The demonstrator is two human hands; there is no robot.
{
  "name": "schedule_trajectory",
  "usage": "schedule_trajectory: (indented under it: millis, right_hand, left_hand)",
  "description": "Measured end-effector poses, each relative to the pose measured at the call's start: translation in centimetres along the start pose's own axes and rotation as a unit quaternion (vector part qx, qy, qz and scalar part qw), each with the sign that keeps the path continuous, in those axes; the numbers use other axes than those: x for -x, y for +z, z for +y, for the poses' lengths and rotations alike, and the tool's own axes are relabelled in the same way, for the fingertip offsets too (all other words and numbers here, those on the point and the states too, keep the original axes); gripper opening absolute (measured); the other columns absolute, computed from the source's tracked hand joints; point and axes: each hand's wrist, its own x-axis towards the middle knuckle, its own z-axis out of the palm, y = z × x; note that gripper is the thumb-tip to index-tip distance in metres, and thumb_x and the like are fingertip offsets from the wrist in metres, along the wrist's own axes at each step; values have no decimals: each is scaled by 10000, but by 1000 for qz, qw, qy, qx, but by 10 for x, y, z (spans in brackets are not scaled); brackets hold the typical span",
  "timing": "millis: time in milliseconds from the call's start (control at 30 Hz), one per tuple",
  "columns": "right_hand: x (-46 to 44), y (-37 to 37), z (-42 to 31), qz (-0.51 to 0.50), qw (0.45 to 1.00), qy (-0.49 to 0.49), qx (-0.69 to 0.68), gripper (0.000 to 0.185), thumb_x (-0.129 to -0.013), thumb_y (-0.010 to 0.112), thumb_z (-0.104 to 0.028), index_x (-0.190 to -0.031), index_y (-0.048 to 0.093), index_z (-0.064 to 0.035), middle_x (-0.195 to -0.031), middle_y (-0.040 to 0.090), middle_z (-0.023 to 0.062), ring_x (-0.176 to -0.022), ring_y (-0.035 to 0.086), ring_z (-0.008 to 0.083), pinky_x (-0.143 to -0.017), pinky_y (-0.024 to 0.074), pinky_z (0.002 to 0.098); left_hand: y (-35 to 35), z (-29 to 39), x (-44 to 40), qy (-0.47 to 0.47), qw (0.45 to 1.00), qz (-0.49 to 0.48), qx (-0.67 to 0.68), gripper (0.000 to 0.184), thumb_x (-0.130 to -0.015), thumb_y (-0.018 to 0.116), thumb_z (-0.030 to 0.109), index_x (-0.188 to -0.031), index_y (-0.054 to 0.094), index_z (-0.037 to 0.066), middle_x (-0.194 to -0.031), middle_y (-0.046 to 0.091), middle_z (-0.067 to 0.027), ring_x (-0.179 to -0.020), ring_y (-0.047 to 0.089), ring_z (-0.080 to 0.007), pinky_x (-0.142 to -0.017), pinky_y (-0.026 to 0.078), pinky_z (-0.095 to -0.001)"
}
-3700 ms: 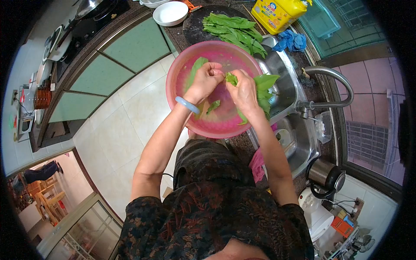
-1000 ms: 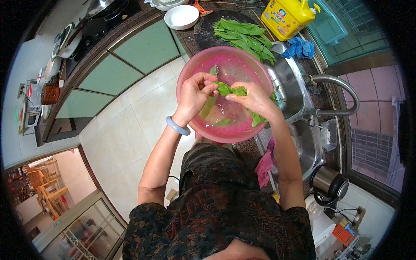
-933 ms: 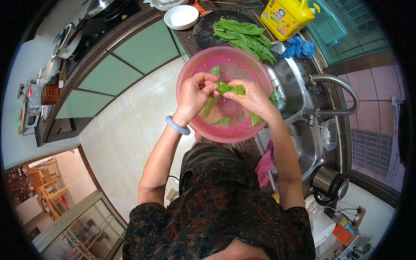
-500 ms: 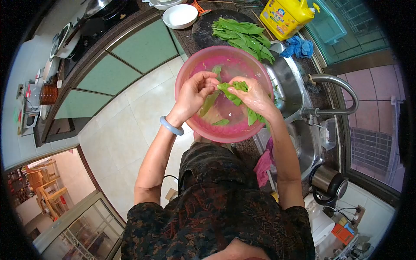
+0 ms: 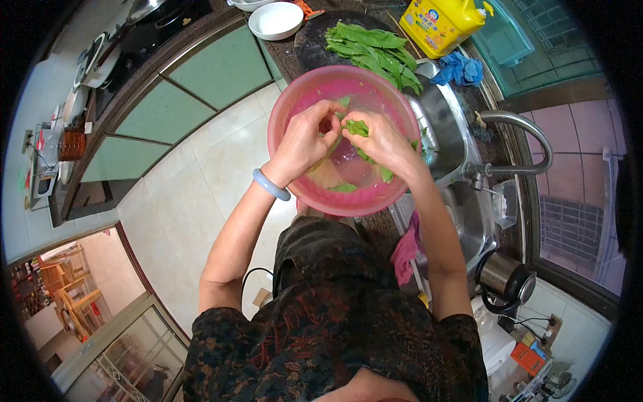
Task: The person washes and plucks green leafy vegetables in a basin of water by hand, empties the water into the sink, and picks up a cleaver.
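Both hands are over a pink basin (image 5: 278, 110) of water. My right hand (image 5: 380, 144) is closed around a bunched green leaf (image 5: 357, 127), with more leaf hanging below its fingers. My left hand (image 5: 309, 137), with a pale blue bangle (image 5: 270, 185) on its wrist, has thumb and fingertips bent together at the near edge of the same leaf; whether it pinches the leaf is hidden. A loose leaf piece (image 5: 343, 188) floats near the basin's front side. Beyond the basin, a pile of long green leaves (image 5: 375, 50) lies on a dark round board (image 5: 309, 47).
To the right are a steel sink (image 5: 442, 127) and a curved faucet (image 5: 529, 127). A yellow jug (image 5: 439, 25) and a blue cloth (image 5: 459, 69) stand behind. A white bowl (image 5: 275, 21) is at the back, a pink cloth (image 5: 404, 253) and kettle (image 5: 506, 281) at the right.
The leaf in my right hand is more bunched up than before. My left hand has come closer to my right hand, and its fingers have curled inward.
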Motion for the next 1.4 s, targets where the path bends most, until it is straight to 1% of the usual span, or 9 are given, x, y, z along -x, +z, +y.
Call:
schedule_trajectory:
  millis: [267,500,633,667,800,933,1133,1267,1400]
  right_hand:
    - [-7,13,7,126,981,-135,64,182,-737,659,-41,-884,564,9,-861,566,211,-853,578,424,-717,454,475]
    - [0,43,19,259,957,-128,32,200,-752,677,-45,-890,541,5,-866,575,202,-811,584,395,-703,471,437]
    - [2,40,14,339,936,-54,-73,149,-815,661,-92,-930,589,-31,-899,616,157,-821,620,313,-691,483,383]
    - [15,21,-32,327,936,99,-81,129,-854,645,-138,-951,617,-56,-888,629,119,-760,624,237,-658,484,347]
    - [27,-41,-13,384,902,-39,-191,182,-921,604,-213,-1008,652,-60,-855,621,0,-748,572,91,-650,470,230]
    - [42,-99,-28,435,874,-139,-169,170,-949,576,-195,-943,638,-37,-822,632,20,-740,586,98,-697,481,256]
    - [34,-74,-29,270,955,-80,95,192,-888,639,-220,-1018,612,-81,-829,652,131,-737,639,254,-692,496,347]
    - [-10,13,36,135,971,-42,193,241,-873,651,-208,-1033,567,-48,-944,652,217,-802,657,380,-699,515,456]
    - [-24,66,73,77,974,-5,215,220,-880,580,-87,-1079,547,0,-954,653,234,-887,645,422,-781,524,503]
  left_hand:
    - [13,-9,-13,-27,997,75,-25,268,-833,592,-13,-1099,577,-43,-825,594,-25,-746,556,-73,-682,480,-233]
    - [28,-23,-17,-190,939,106,267,341,-833,613,8,-1166,547,-21,-839,583,4,-734,563,-85,-675,482,-218]
    - [44,-38,-9,-254,817,8,518,288,-854,602,26,-1127,522,-13,-920,599,-54,-781,606,-148,-702,513,-254]
    - [52,-43,-2,-273,846,24,458,284,-829,603,1,-1102,534,-34,-846,601,-53,-714,592,-138,-640,497,-250]
    - [75,-46,25,-118,991,-2,60,256,-829,627,40,-1076,577,-7,-789,630,-96,-711,617,-183,-645,488,-300]
    - [80,-22,54,51,986,-104,-123,388,-753,766,256,-993,617,-8,-862,650,-198,-797,634,-366,-718,506,-403]
    - [42,-17,52,-60,835,-4,-546,340,-719,619,37,-1052,558,48,-1051,539,-113,-984,521,-262,-809,474,-357]
    - [31,-51,44,-101,811,-81,-570,238,-774,614,32,-1011,593,24,-1024,597,-159,-974,612,-280,-799,515,-394]
    - [19,-77,37,-100,910,-76,-395,170,-788,607,-3,-953,644,-8,-918,652,-219,-843,650,-297,-725,525,-400]
